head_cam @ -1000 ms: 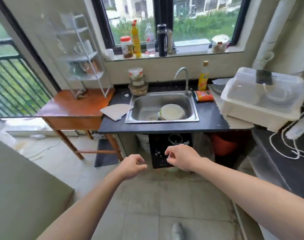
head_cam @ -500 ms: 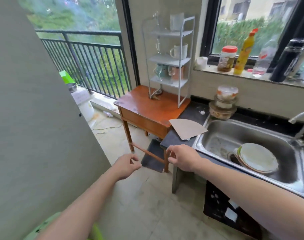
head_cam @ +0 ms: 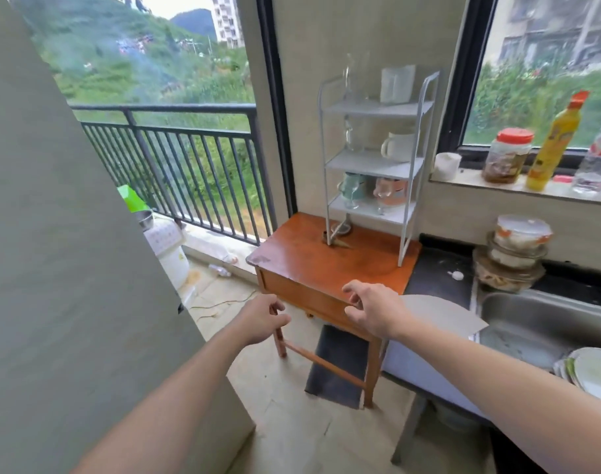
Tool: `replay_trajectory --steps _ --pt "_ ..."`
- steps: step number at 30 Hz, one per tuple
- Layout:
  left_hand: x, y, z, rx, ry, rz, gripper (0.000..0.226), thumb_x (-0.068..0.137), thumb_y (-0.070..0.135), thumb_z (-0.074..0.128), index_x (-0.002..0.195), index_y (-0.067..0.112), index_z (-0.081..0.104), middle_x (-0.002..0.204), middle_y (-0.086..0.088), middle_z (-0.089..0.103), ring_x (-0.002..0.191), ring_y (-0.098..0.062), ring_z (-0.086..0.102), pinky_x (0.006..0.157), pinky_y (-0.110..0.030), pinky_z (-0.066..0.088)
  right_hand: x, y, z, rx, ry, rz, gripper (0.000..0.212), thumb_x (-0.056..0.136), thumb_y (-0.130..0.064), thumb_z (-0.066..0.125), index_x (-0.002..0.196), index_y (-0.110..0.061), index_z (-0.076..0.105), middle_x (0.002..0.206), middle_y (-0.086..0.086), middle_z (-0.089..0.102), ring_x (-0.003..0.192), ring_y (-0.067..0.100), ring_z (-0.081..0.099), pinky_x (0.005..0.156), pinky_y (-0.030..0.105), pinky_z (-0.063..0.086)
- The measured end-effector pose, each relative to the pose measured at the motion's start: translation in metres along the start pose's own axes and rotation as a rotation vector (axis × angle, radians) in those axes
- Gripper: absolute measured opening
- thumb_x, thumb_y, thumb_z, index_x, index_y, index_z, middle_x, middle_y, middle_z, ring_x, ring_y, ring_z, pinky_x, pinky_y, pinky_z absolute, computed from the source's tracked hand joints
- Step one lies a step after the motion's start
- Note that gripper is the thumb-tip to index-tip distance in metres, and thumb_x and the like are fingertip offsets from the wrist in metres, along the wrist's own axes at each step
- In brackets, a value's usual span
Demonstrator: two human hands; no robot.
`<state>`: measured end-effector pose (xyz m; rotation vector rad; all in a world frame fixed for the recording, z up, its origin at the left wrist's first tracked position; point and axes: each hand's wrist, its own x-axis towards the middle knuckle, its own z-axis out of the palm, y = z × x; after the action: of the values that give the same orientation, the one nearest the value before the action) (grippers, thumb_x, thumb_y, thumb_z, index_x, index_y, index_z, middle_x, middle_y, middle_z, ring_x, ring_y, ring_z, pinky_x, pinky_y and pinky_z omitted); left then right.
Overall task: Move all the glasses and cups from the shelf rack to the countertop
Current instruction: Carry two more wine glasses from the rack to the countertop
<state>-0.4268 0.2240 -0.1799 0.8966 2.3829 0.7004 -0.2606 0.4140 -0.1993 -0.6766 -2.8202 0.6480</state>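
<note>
A white three-tier shelf rack (head_cam: 408,165) stands on a small wooden table (head_cam: 302,258). Its top tier holds a clear glass (head_cam: 355,77) and a clear measuring cup (head_cam: 396,84). The middle tier has a clear glass (head_cam: 352,135) and a white mug (head_cam: 399,144). On the bottom tier sit a teal cup (head_cam: 352,184), stemmed glasses and a pinkish cup (head_cam: 393,191). The dark countertop (head_cam: 439,275) lies right of the table. My left hand (head_cam: 263,319) is loosely curled and empty below the table's front. My right hand (head_cam: 374,309) has its fingers spread, empty, over the table's front edge.
A steel sink (head_cam: 538,323) with plates (head_cam: 593,374) is at the right. Stacked bowls (head_cam: 512,254) sit behind it, and a jar (head_cam: 507,155) and yellow bottle (head_cam: 555,142) on the sill. A flat card (head_cam: 442,311) lies by the sink. A grey wall (head_cam: 70,268) is at the left.
The view has swung left and closer, from the sink to the shelf rack. Both hands have risen toward the wooden table, and the right hand's fingers have spread.
</note>
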Motion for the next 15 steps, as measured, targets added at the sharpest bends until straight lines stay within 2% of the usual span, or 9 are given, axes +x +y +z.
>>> replay_trajectory --steps 3,5,8,11,15 --pt "0.042 0.012 -0.015 -0.010 -0.019 0.061 0.021 0.085 0.034 0.066 0.099 0.018 0.062 0.088 -0.002 0.062 0.092 -0.026 0.065 0.075 -0.034 0.052 0.034 0.010 -0.007 0.001 0.049 0.053 0.043 0.090 -0.035 0.061 0.131 -0.027 0.054 0.109 -0.005 0.070 0.092 0.014 0.065 0.077 0.025 0.052" --pt "0.071 0.020 -0.016 -0.013 -0.033 0.096 0.021 0.084 0.035 0.066 0.098 0.020 0.062 0.092 -0.002 0.064 0.092 -0.026 0.065 0.085 -0.039 0.054 0.058 0.023 -0.013 -0.010 0.091 0.101 0.043 0.090 -0.035 0.061 0.131 -0.026 0.054 0.108 -0.005 0.070 0.091 0.015 0.064 0.076 0.026 0.051" --pt "0.114 0.029 -0.011 -0.019 -0.066 0.137 0.022 0.083 0.036 0.067 0.097 0.020 0.062 0.091 -0.001 0.066 0.086 -0.021 0.064 0.081 -0.037 0.056 0.094 0.044 -0.020 0.009 0.134 0.183 0.043 0.089 -0.034 0.061 0.131 -0.024 0.054 0.105 -0.004 0.069 0.092 0.018 0.064 0.081 0.033 0.054" --pt "0.157 0.039 -0.009 -0.002 -0.112 0.167 0.022 0.083 0.039 0.066 0.098 0.023 0.060 0.087 0.002 0.063 0.083 -0.016 0.062 0.074 -0.031 0.056 0.136 0.067 -0.022 0.050 0.172 0.246 0.047 0.089 -0.033 0.062 0.134 -0.023 0.051 0.104 -0.005 0.066 0.091 0.018 0.063 0.081 0.034 0.054" --pt "0.225 0.060 -0.019 0.047 -0.080 0.176 0.026 0.086 0.037 0.065 0.106 0.021 0.062 0.087 0.004 0.064 0.084 -0.014 0.063 0.074 -0.029 0.055 0.201 0.098 -0.024 0.111 0.259 0.316 0.053 0.090 -0.033 0.062 0.139 -0.021 0.047 0.116 0.000 0.066 0.102 0.021 0.063 0.088 0.036 0.051"
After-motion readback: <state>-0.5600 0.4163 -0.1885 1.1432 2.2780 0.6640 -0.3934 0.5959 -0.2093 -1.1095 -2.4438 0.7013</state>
